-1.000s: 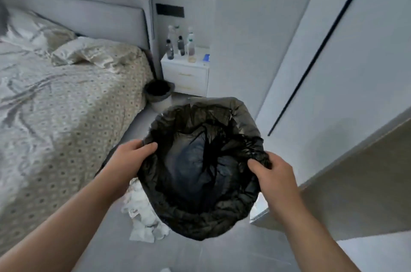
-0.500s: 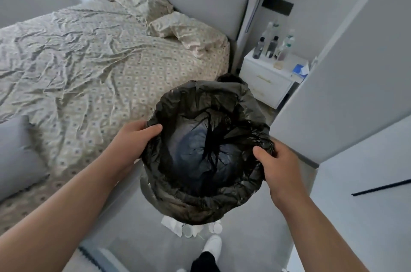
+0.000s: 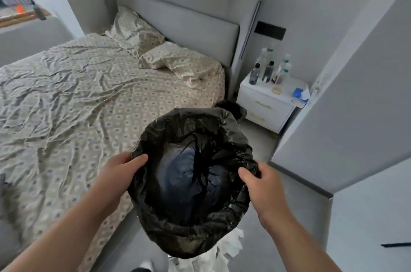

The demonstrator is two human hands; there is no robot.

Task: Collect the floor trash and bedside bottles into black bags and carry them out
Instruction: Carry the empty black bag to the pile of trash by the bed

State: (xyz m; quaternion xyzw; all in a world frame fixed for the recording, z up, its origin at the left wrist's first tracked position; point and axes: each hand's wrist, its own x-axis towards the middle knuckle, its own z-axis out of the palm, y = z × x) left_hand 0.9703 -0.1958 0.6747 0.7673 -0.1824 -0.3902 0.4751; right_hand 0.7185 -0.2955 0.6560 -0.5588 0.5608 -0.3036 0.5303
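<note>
Black bag: is hanging in the air between both hands, mouth spread wide and facing up, rim rolled outward in crumpled folds; it is hovering beside the near edge of the bed, above the floor.
Left hand: is gripping the left side of the rim, thumb lying over the plastic.
Right hand: is pinching the right side of the rim, thumb on top.
Floor trash: white crumpled paper is lying on the floor just under and behind the bag's lower edge.
Bottles: several are standing upright in a cluster on the white bench, well apart from the bag; a blue-and-white pack is sitting at its right corner.
Small bin: dark-lined, is peeking out behind the bag, between the bed and the bench.
Bed: is wearing a wrinkled patterned sheet, two pillows leaning near the grey padded headboard.
Floor: pale grey, is running between the bed and a light grey wall on the right.
Wall panel: black, is sitting above the bench.
</note>
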